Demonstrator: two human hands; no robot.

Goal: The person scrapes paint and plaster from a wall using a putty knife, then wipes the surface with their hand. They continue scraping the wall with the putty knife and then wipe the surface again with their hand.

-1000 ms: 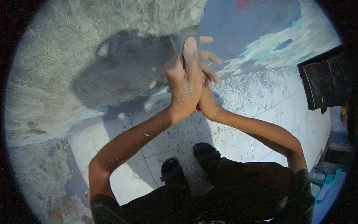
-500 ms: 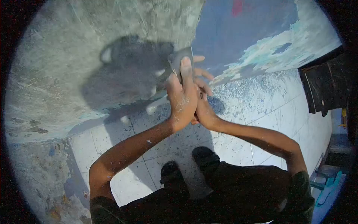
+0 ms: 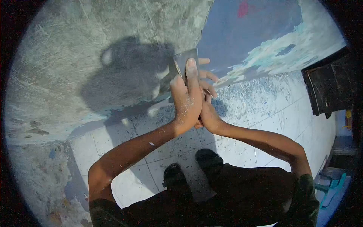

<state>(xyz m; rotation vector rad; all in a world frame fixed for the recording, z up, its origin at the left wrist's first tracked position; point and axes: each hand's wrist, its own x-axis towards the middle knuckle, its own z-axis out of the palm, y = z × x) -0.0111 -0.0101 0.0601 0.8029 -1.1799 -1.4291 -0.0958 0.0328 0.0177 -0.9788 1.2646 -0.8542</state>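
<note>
A scraper with a wide flat grey blade [image 3: 182, 59] points up against the bare wall, close to the edge of the blue paint. My left hand [image 3: 188, 104] is closed round it, one digit lying along the blade's face. Pressed against its side, my right hand [image 3: 210, 113] is closed at the hidden handle too. Several fingertips stick out to the right of the blade. Pale dust and flakes cling to my left hand and forearm.
Ahead is a scraped grey wall [image 3: 124, 22], with blue paint [image 3: 245, 38] peeling to its right. Paint flakes litter the white tiled floor [image 3: 264, 125]. My dark shoes [image 3: 209, 158] stand below. A dark object [image 3: 331, 87] and a teal plastic item [image 3: 332, 189] are at the right.
Both hands and the scraper have shifted slightly to the right. More of the blade's flat face shows now.
</note>
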